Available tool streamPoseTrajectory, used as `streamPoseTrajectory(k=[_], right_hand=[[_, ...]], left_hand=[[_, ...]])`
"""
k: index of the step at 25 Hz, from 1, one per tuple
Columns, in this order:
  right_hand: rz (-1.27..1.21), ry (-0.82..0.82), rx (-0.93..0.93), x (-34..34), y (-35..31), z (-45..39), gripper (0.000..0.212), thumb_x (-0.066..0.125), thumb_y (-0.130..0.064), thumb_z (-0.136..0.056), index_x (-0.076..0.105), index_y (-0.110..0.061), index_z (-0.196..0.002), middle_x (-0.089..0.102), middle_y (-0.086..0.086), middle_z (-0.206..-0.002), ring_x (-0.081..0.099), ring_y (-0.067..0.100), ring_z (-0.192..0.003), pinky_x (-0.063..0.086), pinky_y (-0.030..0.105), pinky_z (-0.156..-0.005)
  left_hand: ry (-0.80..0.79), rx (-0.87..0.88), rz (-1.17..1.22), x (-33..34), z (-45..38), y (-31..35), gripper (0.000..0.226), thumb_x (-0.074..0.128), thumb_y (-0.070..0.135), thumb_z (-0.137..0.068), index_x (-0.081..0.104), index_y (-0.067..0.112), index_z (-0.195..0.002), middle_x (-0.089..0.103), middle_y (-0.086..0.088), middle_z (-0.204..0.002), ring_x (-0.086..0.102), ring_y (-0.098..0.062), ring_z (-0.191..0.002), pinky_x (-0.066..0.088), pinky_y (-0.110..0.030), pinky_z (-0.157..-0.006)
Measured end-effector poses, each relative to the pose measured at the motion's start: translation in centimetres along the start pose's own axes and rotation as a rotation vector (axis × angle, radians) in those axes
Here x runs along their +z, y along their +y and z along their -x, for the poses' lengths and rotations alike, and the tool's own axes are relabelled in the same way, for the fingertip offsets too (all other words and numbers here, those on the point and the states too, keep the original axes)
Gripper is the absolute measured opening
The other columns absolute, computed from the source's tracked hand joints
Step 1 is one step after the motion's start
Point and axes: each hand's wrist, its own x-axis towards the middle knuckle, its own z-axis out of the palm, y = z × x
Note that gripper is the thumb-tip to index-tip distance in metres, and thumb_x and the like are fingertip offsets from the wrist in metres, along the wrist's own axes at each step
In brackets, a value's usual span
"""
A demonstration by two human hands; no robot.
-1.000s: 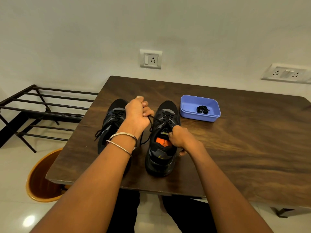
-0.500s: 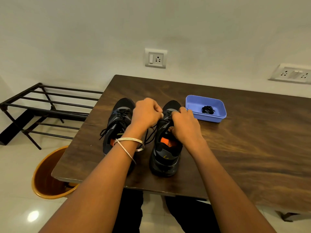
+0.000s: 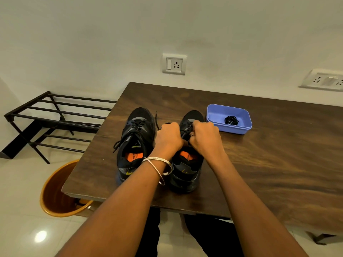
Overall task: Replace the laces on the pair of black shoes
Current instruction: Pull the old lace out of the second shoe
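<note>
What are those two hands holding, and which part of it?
Both the left hand and the right hand pinch the black lace at the right shoe's upper eyelets.

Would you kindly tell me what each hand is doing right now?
Left hand: fingers curled, gripping the black lace of the right-side black shoe.
Right hand: curled, pinching that same lace.

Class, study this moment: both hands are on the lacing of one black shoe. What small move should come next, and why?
Probably draw the black lace out of the next eyelets of the right-hand black shoe. The left hand and right hand both pinch at its lacing, the shoe remains partly laced, and a coiled black lace waits in the blue plastic tray.
</note>
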Motion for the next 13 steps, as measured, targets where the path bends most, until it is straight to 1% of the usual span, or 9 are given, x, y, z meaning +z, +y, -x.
streamPoseTrajectory(k=[2,4,5,7,8,10,11,12,13], right_hand=[[-0.248,0.054,0.223,0.0,0.8,-0.1,0.008,0.052,-0.008,-0.083,0.057,-0.001,-0.081,0.061,0.012,-0.074,0.059,0.030,-0.072,0.045,0.034,-0.062],[-0.532,0.036,0.442,-0.2,1.4,-0.1,0.016,0.048,-0.007,-0.076,0.058,0.004,-0.074,0.067,0.014,-0.066,0.067,0.031,-0.063,0.058,0.044,-0.067],[-0.626,0.013,0.502,-0.2,1.5,0.0,0.017,0.046,-0.007,-0.075,0.058,0.004,-0.074,0.068,0.014,-0.070,0.069,0.032,-0.065,0.058,0.048,-0.069],[-0.666,-0.044,0.473,-0.6,1.0,0.0,0.015,0.047,-0.006,-0.078,0.061,-0.006,-0.084,0.067,0.012,-0.089,0.067,0.034,-0.087,0.057,0.049,-0.078],[-0.615,-0.106,0.391,-0.8,0.7,-0.1,0.018,0.051,-0.008,-0.082,0.062,-0.010,-0.097,0.063,0.011,-0.104,0.062,0.033,-0.102,0.054,0.047,-0.086],[-0.263,-0.242,0.189,-1.3,0.0,0.1,0.027,0.059,-0.018,-0.087,0.062,-0.018,-0.114,0.051,0.007,-0.123,0.044,0.030,-0.122,0.042,0.051,-0.097],[-0.055,-0.245,0.108,-1.6,-0.5,0.3,0.026,0.061,-0.020,-0.088,0.061,-0.019,-0.114,0.048,0.006,-0.125,0.039,0.031,-0.125,0.036,0.055,-0.099],[0.125,-0.204,0.038,-1.6,-0.8,0.4,0.021,0.061,-0.020,-0.089,0.061,-0.017,-0.110,0.049,0.006,-0.123,0.038,0.031,-0.125,0.033,0.056,-0.098],[0.236,-0.138,-0.013,-1.5,-1.1,0.6,0.014,0.061,-0.017,-0.089,0.060,-0.016,-0.103,0.052,0.006,-0.117,0.040,0.030,-0.122,0.033,0.055,-0.097]], left_hand=[[0.002,-0.014,-0.025,0.1,0.0,0.0,0.036,0.075,0.033,-0.080,0.058,0.009,-0.101,0.060,-0.014,-0.108,0.061,-0.034,-0.097,0.050,-0.038,-0.075],[-0.002,-0.020,-0.037,0.2,-0.1,0.1,0.039,0.077,0.034,-0.078,0.058,0.010,-0.102,0.060,-0.013,-0.109,0.062,-0.032,-0.097,0.052,-0.037,-0.076],[-0.006,-0.025,-0.036,0.3,-0.1,0.1,0.039,0.077,0.034,-0.078,0.058,0.010,-0.102,0.059,-0.013,-0.109,0.062,-0.032,-0.097,0.054,-0.038,-0.077],[-0.005,-0.035,-0.032,0.3,-0.1,0.2,0.039,0.076,0.034,-0.079,0.057,0.011,-0.104,0.058,-0.012,-0.110,0.061,-0.031,-0.098,0.053,-0.037,-0.076],[-0.005,-0.036,-0.029,0.3,-0.1,0.2,0.038,0.075,0.033,-0.080,0.057,0.011,-0.106,0.057,-0.012,-0.111,0.061,-0.031,-0.099,0.052,-0.037,-0.075],[0.005,-0.038,-0.018,0.3,-0.1,0.2,0.034,0.071,0.029,-0.084,0.055,0.010,-0.107,0.056,-0.013,-0.113,0.059,-0.033,-0.101,0.050,-0.038,-0.076],[0.010,-0.038,-0.013,0.4,-0.1,0.2,0.032,0.069,0.027,-0.085,0.055,0.010,-0.107,0.055,-0.012,-0.114,0.059,-0.034,-0.102,0.049,-0.038,-0.077],[0.010,-0.041,-0.009,0.4,-0.2,0.2,0.031,0.069,0.027,-0.085,0.055,0.011,-0.107,0.055,-0.011,-0.114,0.059,-0.033,-0.102,0.049,-0.039,-0.077],[0.002,-0.047,0.002,0.4,-0.2,0.2,0.033,0.071,0.028,-0.084,0.055,0.011,-0.108,0.055,-0.011,-0.114,0.059,-0.033,-0.102,0.050,-0.039,-0.078]])
